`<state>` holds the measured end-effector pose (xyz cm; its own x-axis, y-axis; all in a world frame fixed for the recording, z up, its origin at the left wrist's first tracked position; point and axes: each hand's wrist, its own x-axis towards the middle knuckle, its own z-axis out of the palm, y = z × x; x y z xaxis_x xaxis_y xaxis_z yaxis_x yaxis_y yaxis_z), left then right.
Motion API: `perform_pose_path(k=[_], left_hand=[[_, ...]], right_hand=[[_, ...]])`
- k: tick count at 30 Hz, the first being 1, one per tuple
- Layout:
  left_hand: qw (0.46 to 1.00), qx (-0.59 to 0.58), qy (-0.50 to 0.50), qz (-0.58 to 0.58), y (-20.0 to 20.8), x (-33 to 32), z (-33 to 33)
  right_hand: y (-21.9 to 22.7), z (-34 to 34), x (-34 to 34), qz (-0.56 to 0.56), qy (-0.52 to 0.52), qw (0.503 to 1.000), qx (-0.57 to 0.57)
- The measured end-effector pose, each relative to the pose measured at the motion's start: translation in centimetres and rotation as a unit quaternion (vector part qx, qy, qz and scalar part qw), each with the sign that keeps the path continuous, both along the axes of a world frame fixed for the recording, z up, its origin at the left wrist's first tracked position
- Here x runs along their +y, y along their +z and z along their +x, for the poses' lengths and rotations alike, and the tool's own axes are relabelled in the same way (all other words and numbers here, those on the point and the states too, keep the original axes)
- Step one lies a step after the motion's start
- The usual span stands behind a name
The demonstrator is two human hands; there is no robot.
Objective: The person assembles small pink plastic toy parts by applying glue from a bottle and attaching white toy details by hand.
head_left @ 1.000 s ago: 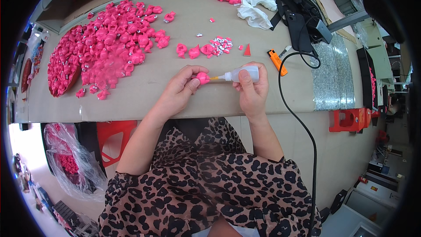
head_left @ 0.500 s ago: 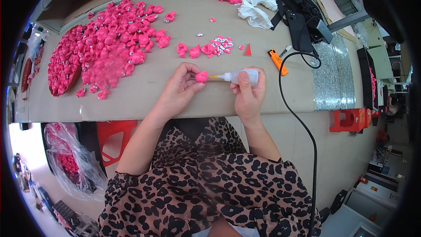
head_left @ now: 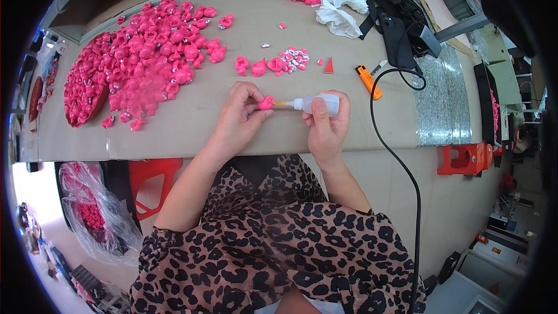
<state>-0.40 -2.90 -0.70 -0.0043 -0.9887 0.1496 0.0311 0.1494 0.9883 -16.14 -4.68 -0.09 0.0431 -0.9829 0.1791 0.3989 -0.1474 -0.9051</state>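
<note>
Between the thumb and fingers of my left hand [head_left: 241, 115] is a small pink plastic figure piece [head_left: 265, 103]. My right hand [head_left: 328, 125] is closed round a translucent squeeze bottle [head_left: 326, 104], held nearly level. Its thin yellowish nozzle tip [head_left: 281, 103] points left and meets the pink piece; whether it goes inside I cannot tell. Beyond my hands lie several loose pink pieces [head_left: 258, 67] in a row, beside a small heap of white and pink parts [head_left: 296, 58].
A big pile of pink pieces [head_left: 145, 52] spreads over the table's left, partly in a red-rimmed tray [head_left: 103, 104]. To the right are an orange lighter [head_left: 368, 82], a black cable [head_left: 388, 134], a dark phone [head_left: 396, 40] and crumpled white tissue [head_left: 340, 11]. A red stool [head_left: 462, 160] stands farther right.
The pink piece has turned slightly in my left fingers. My right hand and the bottle have shifted a little to the left.
</note>
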Motion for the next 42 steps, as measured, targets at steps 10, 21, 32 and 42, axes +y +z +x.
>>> perform_pose_path(k=[10, 21, 32, 42], left_hand=[[1.000, -0.005, 0.002, 0.002, 0.2, -0.1, -0.2], [0.981, 0.156, -0.028, 0.110, 1.3, -0.2, -0.1], [0.941, 0.304, -0.073, 0.131, 1.1, -0.4, -0.9], [0.949, 0.280, -0.079, 0.122, 1.0, -0.2, -0.8]], right_hand=[[-0.4, -0.7, -0.5, 0.010, 0.014, 0.996, -0.089], [-0.2, -4.3, -3.6, -0.013, -0.025, 0.977, 0.209], [2.6, -6.8, -5.6, -0.012, -0.038, 0.990, 0.136], [2.9, -4.5, -10.7, -0.213, 0.038, 0.778, 0.590]])
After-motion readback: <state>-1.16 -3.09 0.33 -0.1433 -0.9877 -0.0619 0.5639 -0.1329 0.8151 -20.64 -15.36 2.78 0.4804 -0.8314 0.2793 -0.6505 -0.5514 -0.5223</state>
